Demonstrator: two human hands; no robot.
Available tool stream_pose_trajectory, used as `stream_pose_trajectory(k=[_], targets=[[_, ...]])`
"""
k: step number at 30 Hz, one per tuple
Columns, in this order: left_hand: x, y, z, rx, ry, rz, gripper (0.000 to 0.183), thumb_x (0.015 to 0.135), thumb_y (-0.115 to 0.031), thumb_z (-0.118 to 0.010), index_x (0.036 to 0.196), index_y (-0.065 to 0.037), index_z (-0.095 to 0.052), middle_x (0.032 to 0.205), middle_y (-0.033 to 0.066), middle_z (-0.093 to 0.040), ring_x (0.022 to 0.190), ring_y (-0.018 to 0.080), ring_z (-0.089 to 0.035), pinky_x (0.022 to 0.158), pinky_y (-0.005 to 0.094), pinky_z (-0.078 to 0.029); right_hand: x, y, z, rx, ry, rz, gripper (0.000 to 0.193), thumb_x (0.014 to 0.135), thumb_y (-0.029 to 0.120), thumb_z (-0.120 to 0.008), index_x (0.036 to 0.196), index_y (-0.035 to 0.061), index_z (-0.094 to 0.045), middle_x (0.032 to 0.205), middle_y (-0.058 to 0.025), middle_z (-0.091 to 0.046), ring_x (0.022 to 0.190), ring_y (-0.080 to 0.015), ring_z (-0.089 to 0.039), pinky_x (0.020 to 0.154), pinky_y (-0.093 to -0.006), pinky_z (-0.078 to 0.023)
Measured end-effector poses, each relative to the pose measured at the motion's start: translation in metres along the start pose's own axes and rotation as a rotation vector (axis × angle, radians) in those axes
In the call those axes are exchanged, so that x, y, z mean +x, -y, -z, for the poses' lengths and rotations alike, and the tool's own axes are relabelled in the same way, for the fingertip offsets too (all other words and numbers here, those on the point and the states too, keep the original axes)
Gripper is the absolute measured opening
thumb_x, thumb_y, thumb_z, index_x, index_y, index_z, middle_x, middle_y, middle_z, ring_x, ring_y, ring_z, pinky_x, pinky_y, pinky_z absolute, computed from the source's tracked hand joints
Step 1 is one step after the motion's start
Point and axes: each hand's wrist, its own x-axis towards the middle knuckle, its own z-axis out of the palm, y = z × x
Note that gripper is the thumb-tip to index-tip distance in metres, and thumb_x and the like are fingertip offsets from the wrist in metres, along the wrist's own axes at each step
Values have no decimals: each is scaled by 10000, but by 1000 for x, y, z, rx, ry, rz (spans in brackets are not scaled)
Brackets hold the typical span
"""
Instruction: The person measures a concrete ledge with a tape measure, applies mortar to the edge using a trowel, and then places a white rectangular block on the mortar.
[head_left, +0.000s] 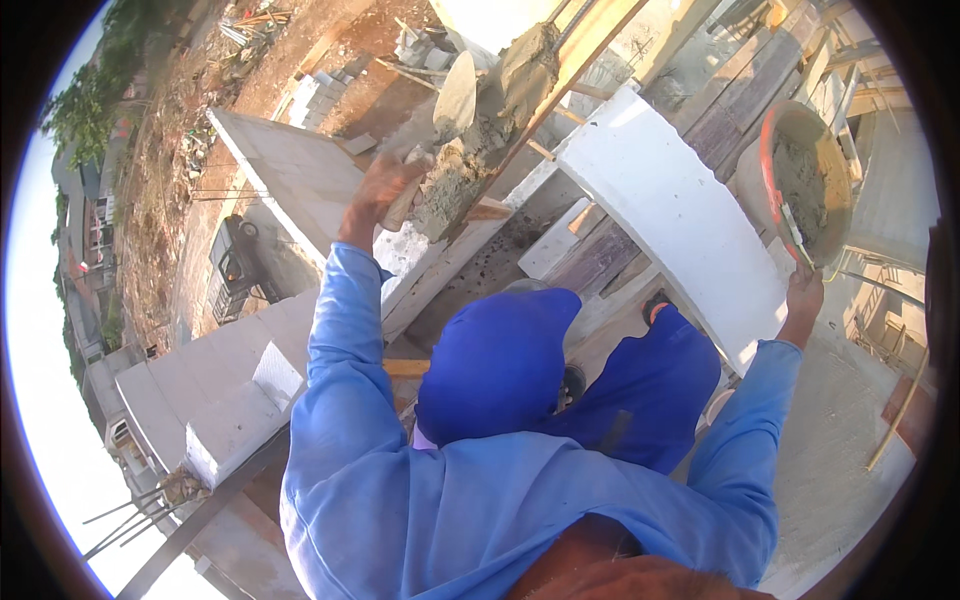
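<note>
Up high, the left hand (385, 190) curls around a pale thing (403, 200) beside lumpy gray cement (447, 195). A trowel blade (456, 97) lies just past it. Far to the right, the right hand (803, 300) touches the rim of a round bucket (767, 165) with gray cement inside. I cannot tell how tightly its fingers close.

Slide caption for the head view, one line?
Left hand gripping a trowel by grey mortar, right hand at a bucket rim.
</note>
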Motion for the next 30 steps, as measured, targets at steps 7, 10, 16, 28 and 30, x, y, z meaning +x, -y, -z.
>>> stream_pose_trajectory(k=[7, 10, 16, 28, 30], targets=[[76, -92, 46, 122, 156, 202, 274, 872, -325, -587, 937, -59, -596, 620, 30, -553, 475, 119, -522, 413, 256, -416, 6, -8, -5, 27, 6, -11, 285, 1013, 213, -309, 1053, -23, -465, 865, -96, -536, 795, -170, -487, 602, -290, -335], [79, -94, 35, 120, 137, 296, 226, 880, -304, -533, 933, -95, -600, 626, 38, -553, 451, 118, -497, 375, 257, -372, 67, -8, 73, 2, 144, 21, 324, 1010, 219, -312, 1129, -36, -473, 1005, -127, -586, 1014, -218, -522, 669, -304, -370], [-13, -18, 55, 307, 186, 383, 400, 900, -363, -493, 1098, -32, -596, 657, 50, -545, 478, 141, -515, 439, 290, -452, 60, -43, 40, 23, 68, -1, 312, 1012, 215, -319, 1106, -41, -471, 967, -128, -586, 995, -223, -545, 658, -304, -374], [-57, 21, -16, 670, -112, 128, 513, 822, -325, -581, 1197, 24, -552, 805, 220, -643, 667, 266, -649, 639, 385, -501, 9, -15, 5, 46, -29, 1, 285, 1007, 201, -334, 1100, -42, -449, 963, -128, -559, 992, -237, -543, 656, -314, -365], [-73, 30, -25, 731, -161, 106, 509, 815, -320, -571, 1187, 27, -552, 873, 263, -647, 768, 332, -654, 718, 421, -496, 17, -12, 14, 38, -30, 1, 288, 1006, 200, -337, 1114, -45, -441, 996, -139, -552, 1043, -255, -540, 668, -320, -370]])
